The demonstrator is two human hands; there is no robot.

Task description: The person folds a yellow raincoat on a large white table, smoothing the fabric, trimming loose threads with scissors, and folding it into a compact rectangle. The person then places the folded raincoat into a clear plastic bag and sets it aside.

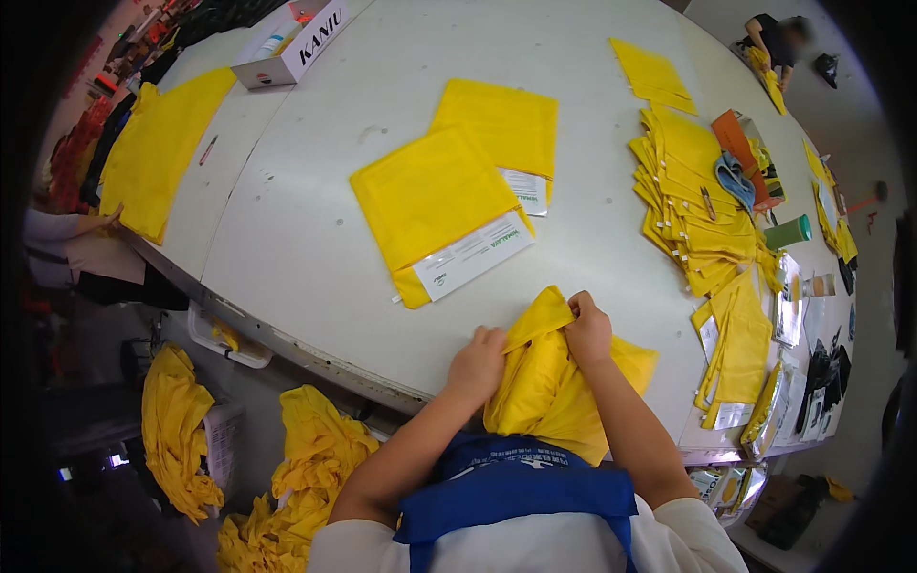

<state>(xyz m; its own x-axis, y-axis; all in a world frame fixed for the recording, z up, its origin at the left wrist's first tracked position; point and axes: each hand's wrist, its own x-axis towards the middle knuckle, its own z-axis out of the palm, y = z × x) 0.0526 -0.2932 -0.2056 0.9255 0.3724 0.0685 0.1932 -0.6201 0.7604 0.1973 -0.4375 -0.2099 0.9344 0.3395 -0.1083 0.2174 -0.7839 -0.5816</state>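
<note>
At the table's near edge I hold a yellow fabric piece (540, 392), bunched and hanging down against my blue apron (516, 511). My left hand (480, 361) is closed on the left end of its upper edge. On the other end of that edge, my right hand (589, 329) pinches the cloth. A band of fabric stretches between the two hands, with loose folds below it. Whether the piece is a bag or a garment I cannot tell. Just beyond my hands lie two flat folded yellow pieces, the nearer one (435, 201) overlapping the farther one (511, 119); each has a white printed card along its lower edge.
A fanned stack of yellow pieces (673, 181) lies right, beside an orange box (735, 134) and a green roll (788, 232). A white box (291, 43) stands far left. Another person's hand (113, 218) touches yellow cloth. Heaped yellow fabric (315, 444) sits below the table edge.
</note>
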